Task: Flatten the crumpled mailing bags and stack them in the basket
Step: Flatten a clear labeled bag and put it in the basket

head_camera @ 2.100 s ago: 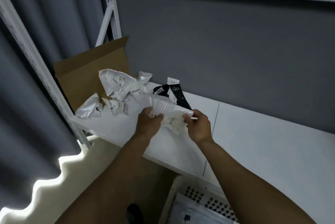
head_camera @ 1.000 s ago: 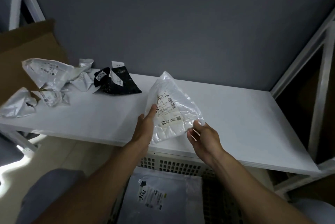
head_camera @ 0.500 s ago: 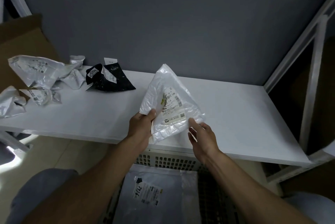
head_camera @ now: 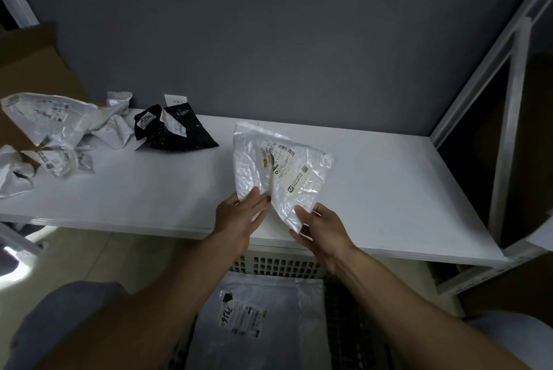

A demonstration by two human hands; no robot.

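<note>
A wrinkled white mailing bag [head_camera: 278, 169] with a printed label lies spread on the white shelf [head_camera: 389, 190], near its front edge. My left hand [head_camera: 239, 215] presses the bag's lower left part with straight fingers. My right hand [head_camera: 321, 227] pinches the bag's lower corner between thumb and fingers. Below the shelf stands a white perforated basket [head_camera: 281, 263] with a flat grey mailing bag [head_camera: 254, 324] lying in it. A crumpled black bag [head_camera: 176, 130] and several crumpled white bags [head_camera: 59, 130] lie at the shelf's left end.
A brown cardboard box [head_camera: 33, 70] stands behind the crumpled bags at far left. A white metal rack post [head_camera: 505, 130] rises at the right, with a grey wall behind the shelf. My knees show at the bottom corners.
The white bag went from held up and tilted to lying spread on the shelf. My left hand has opened onto it; my right hand has taken hold of its lower corner.
</note>
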